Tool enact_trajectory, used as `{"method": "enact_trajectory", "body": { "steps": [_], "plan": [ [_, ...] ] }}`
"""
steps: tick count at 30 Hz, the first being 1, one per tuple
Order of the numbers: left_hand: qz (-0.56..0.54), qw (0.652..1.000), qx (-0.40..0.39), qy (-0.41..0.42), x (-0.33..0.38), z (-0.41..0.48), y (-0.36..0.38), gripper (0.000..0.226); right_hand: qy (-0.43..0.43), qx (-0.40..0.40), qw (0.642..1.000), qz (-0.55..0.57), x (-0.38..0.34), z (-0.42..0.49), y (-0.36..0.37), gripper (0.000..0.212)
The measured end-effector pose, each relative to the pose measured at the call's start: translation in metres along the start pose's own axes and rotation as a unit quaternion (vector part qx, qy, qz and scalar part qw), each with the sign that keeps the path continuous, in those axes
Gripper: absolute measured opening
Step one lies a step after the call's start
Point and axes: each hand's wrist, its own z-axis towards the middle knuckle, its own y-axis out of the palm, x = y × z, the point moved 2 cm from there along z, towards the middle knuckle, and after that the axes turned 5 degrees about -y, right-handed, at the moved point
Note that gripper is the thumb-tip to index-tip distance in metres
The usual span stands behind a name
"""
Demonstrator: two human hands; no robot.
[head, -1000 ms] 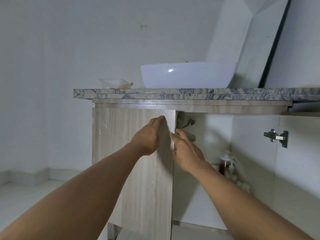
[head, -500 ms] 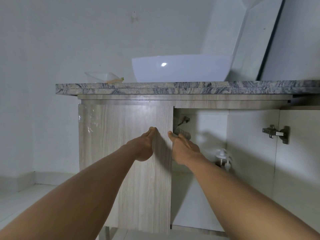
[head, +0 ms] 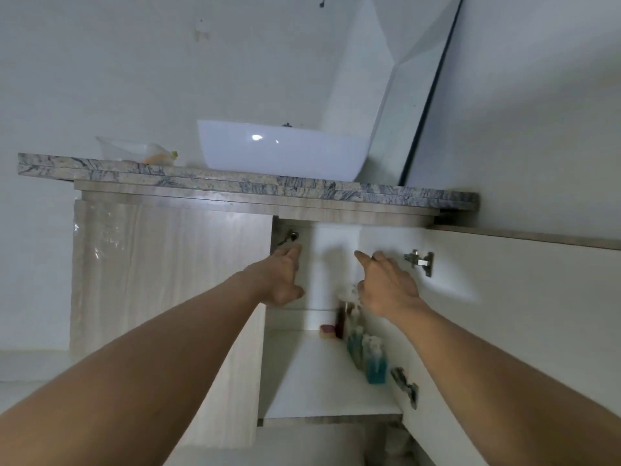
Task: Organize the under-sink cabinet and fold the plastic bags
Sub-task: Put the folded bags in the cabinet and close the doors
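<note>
The under-sink cabinet (head: 319, 375) sits below a veined stone countertop (head: 235, 185) that carries a white basin (head: 282, 151). Its left door (head: 168, 280), in pale wood grain, is shut. Its right door (head: 504, 314) is swung wide to the right, showing a white inner face and two metal hinges (head: 420, 262). Both bare arms reach up from the near edge into the open right half. The left hand (head: 282, 280) is just past the free edge of the left door, with fingers straight, thumb hanging down and nothing held. Whether it touches the door edge cannot be told. Its fingertips lie just below a small metal fitting (head: 292, 235) on the far wall. The right hand (head: 386, 287) hangs in the opening, near the upper hinge, with relaxed, spread fingers, the forefinger pointing forward, and it is empty too. On the white cabinet floor, along the right side, stands a row of small blue bottles (head: 374, 363). Farther in are a dark bottle (head: 341, 317) and a pink and yellow sponge (head: 327, 331). A clear plastic tub (head: 134, 149) rests on the countertop, left of the basin, and a mirror (head: 403, 95) leans against the wall, right of it.
</note>
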Motion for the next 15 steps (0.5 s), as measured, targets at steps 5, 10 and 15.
{"method": "enact_trajectory", "body": {
  "steps": [5,10,15],
  "plan": [
    [-0.031,0.997,0.005,0.068,0.105,0.001,0.001,0.101,0.075,0.052,0.982,-0.164,0.079,-0.039,-0.086,0.046],
    [-0.098,0.987,-0.016,0.126,0.204,0.003,0.024,0.093,0.145,0.018,0.944,-0.296,0.147,-0.073,-0.167,0.028],
    [-0.145,0.973,-0.035,0.178,0.281,-0.005,0.054,0.088,0.246,-0.052,0.954,-0.162,0.181,-0.092,-0.204,0.006]
  ]
}}
